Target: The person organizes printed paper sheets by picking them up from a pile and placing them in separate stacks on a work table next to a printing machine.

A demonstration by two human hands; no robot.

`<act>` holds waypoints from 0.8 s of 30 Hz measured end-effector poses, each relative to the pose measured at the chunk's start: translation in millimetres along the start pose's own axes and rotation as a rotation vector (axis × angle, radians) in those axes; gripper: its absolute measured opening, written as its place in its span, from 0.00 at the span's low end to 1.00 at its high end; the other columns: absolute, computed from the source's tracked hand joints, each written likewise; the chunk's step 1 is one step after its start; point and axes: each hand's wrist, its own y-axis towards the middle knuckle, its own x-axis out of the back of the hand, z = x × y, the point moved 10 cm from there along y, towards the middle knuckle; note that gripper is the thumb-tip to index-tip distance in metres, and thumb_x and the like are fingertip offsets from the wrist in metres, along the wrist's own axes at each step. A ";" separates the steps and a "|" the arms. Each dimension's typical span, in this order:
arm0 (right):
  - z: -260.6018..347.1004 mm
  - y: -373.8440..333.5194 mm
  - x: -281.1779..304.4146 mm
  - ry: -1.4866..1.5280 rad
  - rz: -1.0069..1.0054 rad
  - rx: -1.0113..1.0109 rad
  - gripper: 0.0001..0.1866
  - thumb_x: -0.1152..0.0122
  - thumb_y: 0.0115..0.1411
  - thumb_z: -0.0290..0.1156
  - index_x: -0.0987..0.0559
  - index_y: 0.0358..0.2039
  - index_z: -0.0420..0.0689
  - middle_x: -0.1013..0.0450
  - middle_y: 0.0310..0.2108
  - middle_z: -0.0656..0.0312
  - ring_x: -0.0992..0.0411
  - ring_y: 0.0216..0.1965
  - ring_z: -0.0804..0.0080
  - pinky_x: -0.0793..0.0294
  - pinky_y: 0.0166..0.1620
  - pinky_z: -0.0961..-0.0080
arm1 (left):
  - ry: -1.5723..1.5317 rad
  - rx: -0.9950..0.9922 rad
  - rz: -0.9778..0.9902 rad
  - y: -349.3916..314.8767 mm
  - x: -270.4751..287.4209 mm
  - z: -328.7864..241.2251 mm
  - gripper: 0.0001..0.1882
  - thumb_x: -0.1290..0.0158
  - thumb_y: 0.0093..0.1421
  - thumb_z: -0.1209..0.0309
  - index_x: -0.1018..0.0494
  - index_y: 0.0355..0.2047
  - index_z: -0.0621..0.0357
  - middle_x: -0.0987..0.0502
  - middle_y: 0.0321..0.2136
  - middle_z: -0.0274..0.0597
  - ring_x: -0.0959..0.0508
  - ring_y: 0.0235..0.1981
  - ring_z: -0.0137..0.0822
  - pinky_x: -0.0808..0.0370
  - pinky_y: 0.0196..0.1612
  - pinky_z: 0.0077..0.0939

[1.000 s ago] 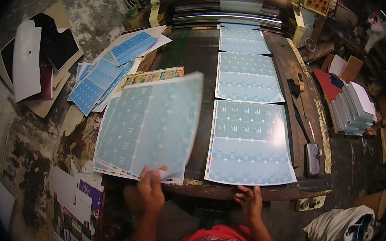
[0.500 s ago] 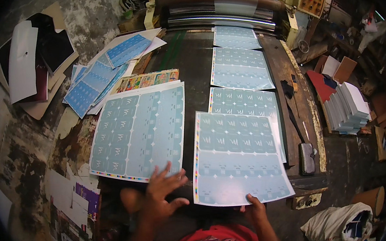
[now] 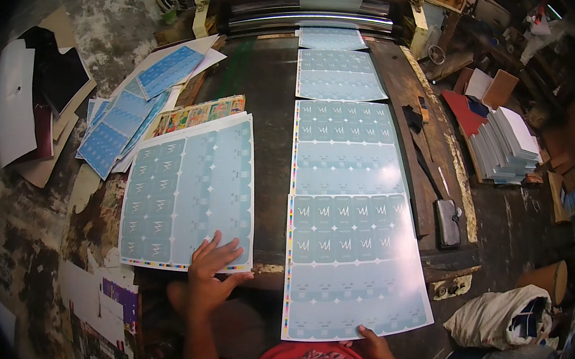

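My left hand [image 3: 213,264] has its fingers spread over the near right corner of a stack of printed light-blue sheets [image 3: 193,191], apparently resting on it. My right hand [image 3: 370,343] pinches the near edge of another printed sheet [image 3: 349,293], thumb on top and the other fingers hidden beneath. This sheet reaches past the near end of the dark machine bed, towards my red shirt. Its far edge meets or overlaps a second printed sheet [image 3: 345,150]. Beyond lie two more, a middle sheet [image 3: 339,74] and a far sheet [image 3: 330,38] close to the rollers [image 3: 309,21].
Loose blue prints [image 3: 124,119] lie left of the stack, beside a colourful printed strip [image 3: 200,114]. A dark handled block [image 3: 447,222] sits on the bed's right rail [image 3: 425,186]. Rightward are a paper pile [image 3: 502,145] and a white sack [image 3: 496,317].
My right hand has drawn the near sheet towards me, uncovering more of the one behind it. My left hand has come down onto the stack's corner. The whole view has shifted slightly.
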 end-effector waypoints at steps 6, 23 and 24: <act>3.1 7.6 -8.9 0.058 0.027 -0.009 0.23 0.46 0.64 0.36 0.34 0.52 0.32 0.26 0.39 0.45 0.25 0.40 0.56 0.27 0.46 0.65 | -0.037 0.039 0.036 6.1 0.7 4.4 0.28 0.29 0.39 0.59 0.19 0.41 0.57 0.21 0.48 0.42 0.31 0.60 0.49 0.42 0.64 0.47; 85.0 55.9 -59.5 0.001 -0.108 0.368 0.27 0.47 0.66 0.45 0.38 0.61 0.48 0.25 0.48 0.56 0.25 0.36 0.74 0.26 0.46 0.74 | -0.189 0.291 -0.018 15.8 10.1 12.9 0.19 0.55 0.69 0.66 0.29 0.53 0.69 0.27 0.51 0.62 0.28 0.54 0.53 0.33 0.57 0.39; 81.9 60.5 -59.1 0.006 -0.053 0.337 0.34 0.47 0.66 0.44 0.48 0.67 0.48 0.28 0.54 0.57 0.25 0.37 0.75 0.27 0.48 0.73 | -0.191 0.320 -0.050 19.7 13.6 0.0 0.20 0.55 0.69 0.67 0.30 0.54 0.69 0.27 0.51 0.61 0.27 0.53 0.51 0.32 0.56 0.39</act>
